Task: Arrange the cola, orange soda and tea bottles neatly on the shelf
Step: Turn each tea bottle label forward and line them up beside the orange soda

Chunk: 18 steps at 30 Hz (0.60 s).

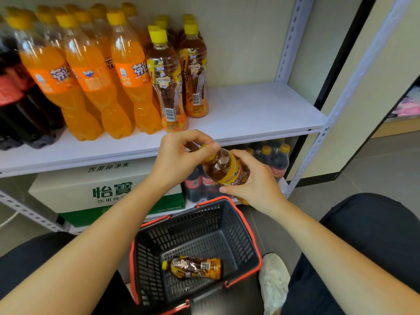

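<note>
Both my hands hold one tea bottle (223,169) tilted in the air just below the shelf's front edge. My left hand (181,155) pinches its yellow cap end, and my right hand (254,180) wraps round its lower body. On the white shelf (261,112) stand cola bottles (16,105) at the far left, several orange soda bottles (91,73) beside them, and tea bottles (175,76) to their right. Another tea bottle (195,268) lies on its side in the dark basket (241,237) on the floor.
The shelf's right part is bare up to the metal upright (322,133). On the level below sit a green-and-white water carton (95,189) and small cola bottles (277,162). My knees and a white shoe (273,280) flank the basket.
</note>
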Available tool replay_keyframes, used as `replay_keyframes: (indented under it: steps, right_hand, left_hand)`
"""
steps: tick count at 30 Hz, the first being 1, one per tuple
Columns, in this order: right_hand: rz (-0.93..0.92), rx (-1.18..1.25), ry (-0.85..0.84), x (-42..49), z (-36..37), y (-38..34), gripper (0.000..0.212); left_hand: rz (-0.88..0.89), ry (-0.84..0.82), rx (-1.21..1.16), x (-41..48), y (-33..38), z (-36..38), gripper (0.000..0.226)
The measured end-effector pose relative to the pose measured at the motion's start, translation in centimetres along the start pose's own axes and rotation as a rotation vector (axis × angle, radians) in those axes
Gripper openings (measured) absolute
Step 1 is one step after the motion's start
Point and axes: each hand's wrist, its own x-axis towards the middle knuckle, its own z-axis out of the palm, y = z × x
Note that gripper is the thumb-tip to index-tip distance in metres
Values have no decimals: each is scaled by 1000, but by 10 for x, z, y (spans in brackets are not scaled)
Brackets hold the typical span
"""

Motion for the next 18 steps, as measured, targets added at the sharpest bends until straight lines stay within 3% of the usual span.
replay_keyframes:
  steps: [3,7,15,18]
  right_hand:
    - [26,85,-27,0,-2,-1,81]
    - [74,192,-68,1,-2,-5,76]
    - [227,501,-135,2,-7,-14,58]
    - [302,606,-98,3,-8,-17,52]
  left_hand:
    - [-50,-65,-204,1,-3,-4,13]
    - [-24,-39,-283,-3,-2,-3,24]
    - [73,152,-208,-8,-2,10,32]
    - [46,95,-223,-9,-3,11,29]
